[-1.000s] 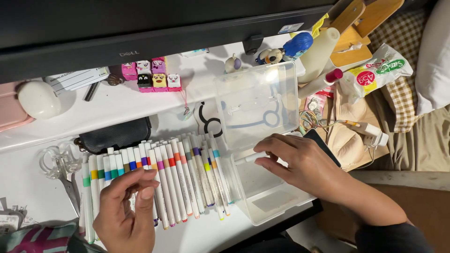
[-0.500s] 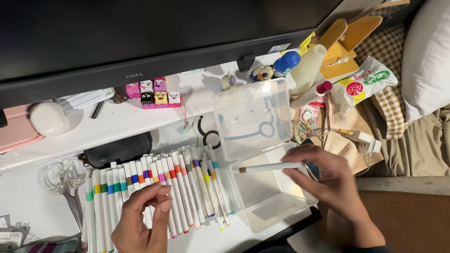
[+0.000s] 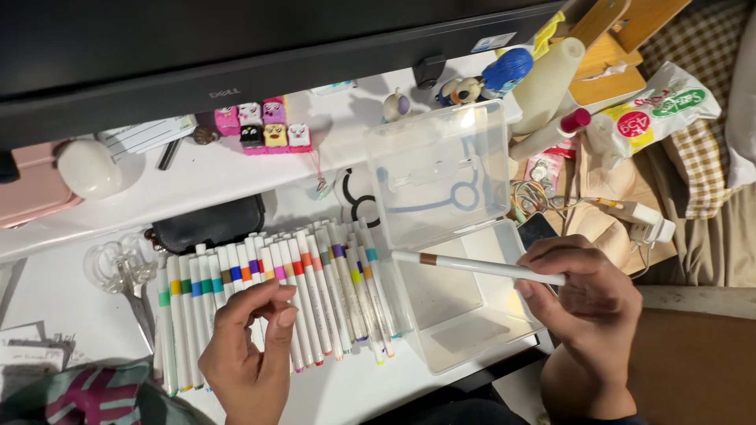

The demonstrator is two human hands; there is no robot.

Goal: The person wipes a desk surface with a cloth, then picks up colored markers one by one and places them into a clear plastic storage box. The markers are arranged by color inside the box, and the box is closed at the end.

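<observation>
Right hand (image 3: 591, 303) holds one white marker (image 3: 472, 266) over one clear box (image 3: 465, 307).

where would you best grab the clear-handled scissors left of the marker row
Take the scissors by the two clear finger loops, coming from above and from the left. The loops lie flat on the white desk at the upper end with bare desk on their left, while the blades point down along the row of markers, close beside the outermost one, so there looks to be little room on that side.
</observation>
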